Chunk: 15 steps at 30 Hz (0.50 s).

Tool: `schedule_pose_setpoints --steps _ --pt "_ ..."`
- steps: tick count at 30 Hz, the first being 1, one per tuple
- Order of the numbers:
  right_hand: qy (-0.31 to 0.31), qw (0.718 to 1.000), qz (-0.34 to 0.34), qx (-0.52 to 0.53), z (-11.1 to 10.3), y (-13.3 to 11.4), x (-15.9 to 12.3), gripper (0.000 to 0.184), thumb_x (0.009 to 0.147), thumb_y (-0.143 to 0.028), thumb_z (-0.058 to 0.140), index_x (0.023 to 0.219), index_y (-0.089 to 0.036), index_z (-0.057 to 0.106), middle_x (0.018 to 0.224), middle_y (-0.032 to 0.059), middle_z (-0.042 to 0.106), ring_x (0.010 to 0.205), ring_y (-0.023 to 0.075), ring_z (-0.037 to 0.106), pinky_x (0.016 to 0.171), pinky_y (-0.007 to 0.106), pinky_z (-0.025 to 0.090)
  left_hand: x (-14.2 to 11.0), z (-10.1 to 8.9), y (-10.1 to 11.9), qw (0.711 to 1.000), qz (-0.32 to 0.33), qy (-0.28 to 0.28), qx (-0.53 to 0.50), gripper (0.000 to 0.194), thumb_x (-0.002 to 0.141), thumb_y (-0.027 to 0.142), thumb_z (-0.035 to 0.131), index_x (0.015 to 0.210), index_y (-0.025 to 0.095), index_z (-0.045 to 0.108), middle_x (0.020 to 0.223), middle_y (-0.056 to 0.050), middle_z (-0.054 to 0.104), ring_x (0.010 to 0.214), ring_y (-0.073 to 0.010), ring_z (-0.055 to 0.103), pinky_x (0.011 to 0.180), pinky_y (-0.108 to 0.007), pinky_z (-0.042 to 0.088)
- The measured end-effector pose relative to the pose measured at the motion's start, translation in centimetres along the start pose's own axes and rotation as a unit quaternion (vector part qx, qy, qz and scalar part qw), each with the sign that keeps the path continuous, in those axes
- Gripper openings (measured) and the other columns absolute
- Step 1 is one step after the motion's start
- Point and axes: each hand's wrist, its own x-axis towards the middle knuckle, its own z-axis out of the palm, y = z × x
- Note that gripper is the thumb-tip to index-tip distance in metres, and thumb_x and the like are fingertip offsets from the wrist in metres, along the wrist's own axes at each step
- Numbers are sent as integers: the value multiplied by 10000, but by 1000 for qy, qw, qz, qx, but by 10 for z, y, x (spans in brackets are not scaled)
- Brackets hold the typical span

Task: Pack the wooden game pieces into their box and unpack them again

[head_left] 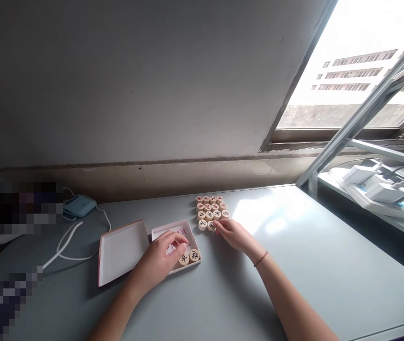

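Note:
Wooden xiangqi pieces with red and black characters stand in a tight block of several rows on the desk, such as the red-marked piece (207,207). My right hand (233,233) has its thumb and fingertips closed on a black-marked xiangqi piece (211,226) in the front row, beside another piece (202,225). My left hand (162,253) hangs over the open box (192,227), thumb and bent fingers apart, with nothing visible between them. Just under its fingertips, two xiangqi pieces (194,255) lie in the box's near right corner. The hand hides part of the box's inside.
The box lid (122,251) lies inside up, left of the box. Further left are a light blue device (79,207) and a white cable (63,241). A metal shelf (393,151) with chargers and cables stands at the right, by the window. A wall runs behind the desk (259,284).

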Motion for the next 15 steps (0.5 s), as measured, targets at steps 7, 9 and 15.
schedule_pose_setpoints --steps 7,9,15 --pt "3 999 -3 -46 0 -4 -6 323 811 -348 483 551 -214 345 535 -29 426 525 123 365 495 253 248 -1 -2 1 1000 -2 4 1 243 885 376 446 901 236 643 994 -8 676 926 -194 602 847 -303 446" --pt "6 998 -9 -65 3 -4 -7 355 782 -372 530 547 -217 315 522 -35 409 519 121 351 483 253 231 0 -2 0 1000 -4 4 1 239 882 375 449 899 237 643 990 -4 675 921 -191 600 837 -300 445" --pt "41 993 -23 -107 11 -4 -5 362 823 -393 505 567 -218 319 547 -27 450 520 121 369 489 250 237 1 1 -2 1000 3 0 18 244 893 375 434 890 240 637 975 7 667 886 -176 598 788 -275 449"
